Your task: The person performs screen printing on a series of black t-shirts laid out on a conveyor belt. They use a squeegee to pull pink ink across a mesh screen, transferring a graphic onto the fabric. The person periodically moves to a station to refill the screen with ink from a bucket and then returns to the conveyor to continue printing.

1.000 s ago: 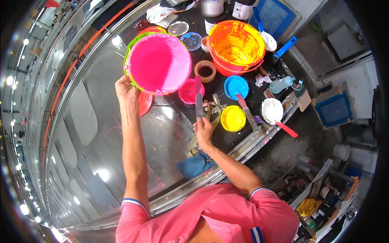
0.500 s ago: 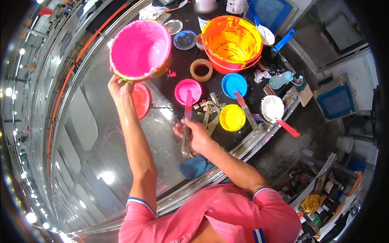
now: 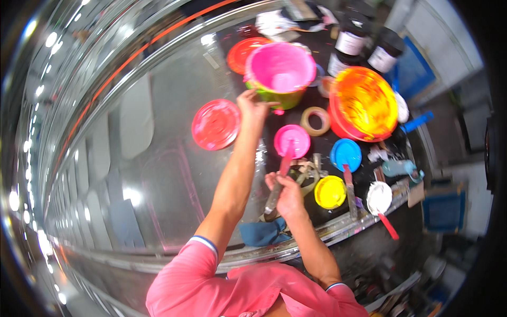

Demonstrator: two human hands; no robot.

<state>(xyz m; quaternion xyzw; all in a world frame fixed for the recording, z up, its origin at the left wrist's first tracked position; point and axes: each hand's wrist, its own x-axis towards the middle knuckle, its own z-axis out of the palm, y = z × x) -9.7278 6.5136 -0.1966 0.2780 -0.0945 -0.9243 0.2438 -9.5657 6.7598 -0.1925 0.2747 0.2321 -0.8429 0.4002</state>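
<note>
A yellow-green bucket (image 3: 285, 98) with a pink-coated inside sits beyond the small tubs. My left hand (image 3: 254, 105) is against its near left wall, fingers and thumb round the lower side. My right hand (image 3: 289, 195) grips the handle of a spatula (image 3: 285, 165), whose pink-smeared blade reaches into a small tub of pink paint (image 3: 293, 138). Right of that tub are a blue paint tub (image 3: 342, 150) with another spatula (image 3: 350, 193) in it, a yellow paint tub (image 3: 330, 192) and a white paint tub (image 3: 378, 195) with a red-handled tool (image 3: 388, 227).
A large orange-smeared bucket (image 3: 364, 103) stands right of the pink one, near dark bottles (image 3: 351, 42). A tape roll (image 3: 316, 121) lies between. One red lid (image 3: 215, 124) is left of my left forearm; another red lid (image 3: 244, 55) is behind. A blue cloth (image 3: 261, 232) lies near the table edge.
The pink bucket, tilted and raised earlier, is now lower and more upright, farther right over the table. My left hand has moved from its rim to its lower side. The view has shifted.
</note>
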